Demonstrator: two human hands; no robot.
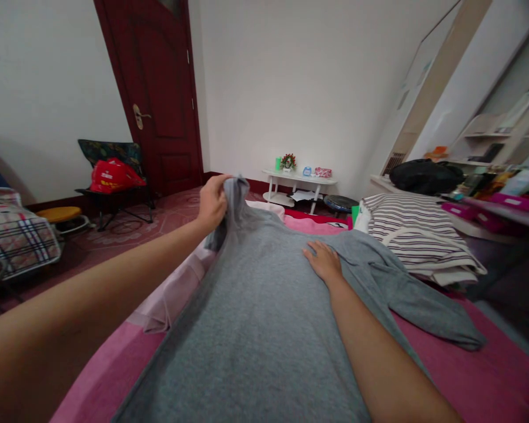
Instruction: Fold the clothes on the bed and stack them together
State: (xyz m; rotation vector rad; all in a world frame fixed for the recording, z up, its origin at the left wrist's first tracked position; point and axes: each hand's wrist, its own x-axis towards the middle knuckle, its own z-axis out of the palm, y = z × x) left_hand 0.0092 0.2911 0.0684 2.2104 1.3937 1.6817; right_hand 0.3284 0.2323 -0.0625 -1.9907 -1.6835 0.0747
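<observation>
A grey long-sleeved shirt (268,305) lies spread over a pink bed cover (462,376), its neck end away from me. At the shirt's far left shoulder, my left hand (213,202) is closed on the fabric and holds it lifted off the bed. My right hand (324,261) rests flat on the shirt near the neckline, fingers spread. To the right the one visible sleeve stretches out over the cover. Beneath the shirt's left edge, a pale pink garment (176,296) shows in part.
Striped clothes (423,235) are piled right of the shirt. Beyond the bed stands a small white table (291,174) with a flower pot. A folding chair with a red bag (114,175), a yellow stool (59,214) and a plaid bag (20,235) are at left.
</observation>
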